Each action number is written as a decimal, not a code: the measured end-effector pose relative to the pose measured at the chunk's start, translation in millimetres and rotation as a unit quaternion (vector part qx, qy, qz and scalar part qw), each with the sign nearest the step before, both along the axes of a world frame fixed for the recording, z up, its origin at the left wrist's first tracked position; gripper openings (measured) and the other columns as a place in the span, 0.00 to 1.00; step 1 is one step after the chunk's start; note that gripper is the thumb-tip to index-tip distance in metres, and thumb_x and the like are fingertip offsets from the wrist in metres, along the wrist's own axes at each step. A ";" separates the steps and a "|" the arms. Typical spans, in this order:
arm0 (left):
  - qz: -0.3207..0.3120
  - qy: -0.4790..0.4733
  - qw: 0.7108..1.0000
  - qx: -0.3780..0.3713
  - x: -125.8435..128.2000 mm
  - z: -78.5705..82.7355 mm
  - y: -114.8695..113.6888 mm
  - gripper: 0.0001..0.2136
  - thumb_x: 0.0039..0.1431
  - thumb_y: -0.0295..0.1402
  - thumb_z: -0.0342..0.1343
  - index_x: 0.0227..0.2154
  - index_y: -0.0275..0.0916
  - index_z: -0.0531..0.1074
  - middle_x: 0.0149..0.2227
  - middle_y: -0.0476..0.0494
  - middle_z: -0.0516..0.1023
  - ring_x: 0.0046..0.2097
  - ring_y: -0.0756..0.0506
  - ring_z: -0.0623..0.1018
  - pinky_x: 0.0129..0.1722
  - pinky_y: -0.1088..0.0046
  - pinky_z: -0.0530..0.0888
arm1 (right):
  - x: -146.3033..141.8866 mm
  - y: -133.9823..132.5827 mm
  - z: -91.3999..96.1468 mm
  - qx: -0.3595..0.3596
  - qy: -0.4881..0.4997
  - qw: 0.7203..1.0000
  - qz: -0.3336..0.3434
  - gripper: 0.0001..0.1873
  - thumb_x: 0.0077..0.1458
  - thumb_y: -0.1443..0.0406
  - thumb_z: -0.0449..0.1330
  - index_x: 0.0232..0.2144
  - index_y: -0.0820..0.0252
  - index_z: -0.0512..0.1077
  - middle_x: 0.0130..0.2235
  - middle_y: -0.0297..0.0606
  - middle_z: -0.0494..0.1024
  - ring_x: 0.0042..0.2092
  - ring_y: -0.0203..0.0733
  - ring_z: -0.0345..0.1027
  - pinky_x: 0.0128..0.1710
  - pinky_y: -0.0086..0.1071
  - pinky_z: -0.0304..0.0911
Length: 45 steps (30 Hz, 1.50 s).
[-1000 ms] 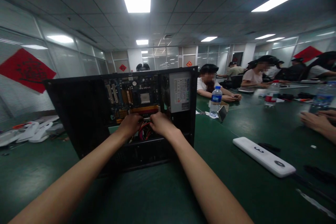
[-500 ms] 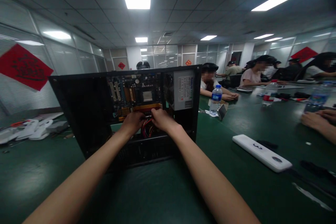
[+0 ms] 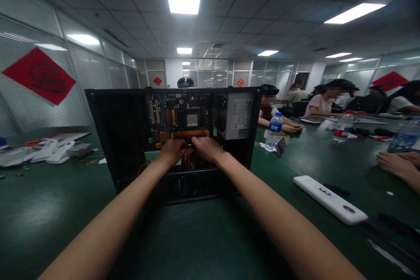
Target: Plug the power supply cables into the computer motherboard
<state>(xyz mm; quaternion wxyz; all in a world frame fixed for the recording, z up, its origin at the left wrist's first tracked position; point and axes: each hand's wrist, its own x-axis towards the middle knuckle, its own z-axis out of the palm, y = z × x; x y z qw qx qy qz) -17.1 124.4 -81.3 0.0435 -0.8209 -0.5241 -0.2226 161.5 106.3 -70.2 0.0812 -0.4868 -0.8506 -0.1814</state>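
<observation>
An open black computer case [image 3: 114, 140] stands on the green table [image 3: 203, 245] in front of me, its inside facing me. A motherboard [image 3: 170, 116] fills its middle and a grey power supply [image 3: 238, 116] sits at its upper right. Both my hands reach inside, side by side, just below the orange memory slots [image 3: 190, 133]. My left hand [image 3: 172, 151] is curled with its fingers closed at the slots' lower edge. My right hand [image 3: 205, 148] is likewise closed, above a bundle of red cables [image 3: 189, 162]. What the fingers hold is hidden.
A white numbered bar [image 3: 330, 200] lies on the table at right. A water bottle [image 3: 273, 130] stands behind the case. Another person's hands [image 3: 395, 162] rest at the far right edge; several seated people are beyond. White parts [image 3: 49, 151] lie at far left.
The view has shifted, so the case sits a little more to the right in frame. Both hands stay closed at the same spot inside the case, with only slight movement.
</observation>
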 end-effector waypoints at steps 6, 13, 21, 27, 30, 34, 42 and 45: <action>-0.007 -0.010 1.000 -0.003 1.3 -2.8 3.7 0.12 0.58 0.31 0.55 0.43 0.41 0.79 0.45 0.41 0.83 0.49 0.42 0.80 0.48 0.69 0.74 | 1.1 -1.0 -0.4 -0.015 0.044 0.999 -0.021 0.13 0.66 0.69 0.47 0.50 0.64 0.65 0.47 0.53 0.78 0.50 0.52 0.74 0.46 0.38 0.67; -0.011 -0.021 1.000 0.007 1.9 -2.8 3.8 0.14 0.59 0.31 0.53 0.44 0.39 0.80 0.45 0.42 0.83 0.49 0.41 0.80 0.50 0.69 0.74 | 1.3 0.7 -3.0 -0.013 0.050 0.998 -0.022 0.13 0.63 0.70 0.50 0.49 0.63 0.66 0.47 0.51 0.78 0.49 0.52 0.75 0.44 0.38 0.67; -0.023 -0.021 0.999 0.013 2.4 -1.3 4.8 0.14 0.62 0.33 0.53 0.44 0.39 0.81 0.45 0.41 0.83 0.48 0.42 0.81 0.50 0.70 0.73 | 1.3 -1.1 -3.7 -0.009 0.054 0.998 -0.026 0.12 0.64 0.69 0.49 0.49 0.62 0.66 0.46 0.51 0.78 0.48 0.52 0.75 0.43 0.38 0.68; -0.016 -0.011 1.000 0.014 2.0 -1.2 6.0 0.14 0.63 0.35 0.52 0.43 0.40 0.81 0.43 0.41 0.84 0.46 0.42 0.81 0.49 0.70 0.73 | 0.9 -0.2 -4.1 -0.017 0.053 0.998 -0.026 0.12 0.65 0.66 0.51 0.50 0.61 0.65 0.47 0.52 0.78 0.49 0.52 0.75 0.44 0.38 0.68; -0.001 -0.017 1.000 0.015 2.8 0.6 3.5 0.14 0.61 0.32 0.51 0.43 0.41 0.81 0.44 0.42 0.84 0.47 0.43 0.81 0.50 0.72 0.73 | 0.7 0.8 -4.7 -0.014 0.053 0.998 -0.024 0.12 0.65 0.66 0.50 0.50 0.61 0.65 0.46 0.52 0.78 0.49 0.52 0.75 0.44 0.38 0.68; 0.039 -0.038 0.998 0.018 4.6 3.0 -1.3 0.15 0.58 0.30 0.50 0.42 0.40 0.82 0.42 0.41 0.84 0.45 0.41 0.82 0.48 0.69 0.74 | 0.3 0.0 -4.0 -0.011 0.058 0.998 -0.014 0.12 0.64 0.69 0.49 0.49 0.62 0.66 0.46 0.51 0.78 0.48 0.52 0.75 0.43 0.38 0.68; 0.018 -0.076 0.997 -0.021 8.2 2.6 -6.7 0.14 0.56 0.37 0.57 0.44 0.40 0.79 0.37 0.45 0.84 0.40 0.44 0.82 0.39 0.73 0.74 | -1.7 -1.7 -2.3 -0.015 0.056 0.998 -0.030 0.12 0.66 0.67 0.49 0.50 0.62 0.66 0.47 0.53 0.78 0.49 0.52 0.75 0.44 0.38 0.68; 0.026 -0.100 0.994 -0.026 9.2 2.4 -7.3 0.16 0.55 0.35 0.59 0.46 0.38 0.76 0.33 0.46 0.84 0.37 0.45 0.82 0.40 0.73 0.74 | -1.7 -0.4 -3.6 -0.014 0.060 0.998 -0.030 0.12 0.65 0.67 0.49 0.49 0.62 0.66 0.46 0.52 0.78 0.48 0.52 0.75 0.43 0.37 0.68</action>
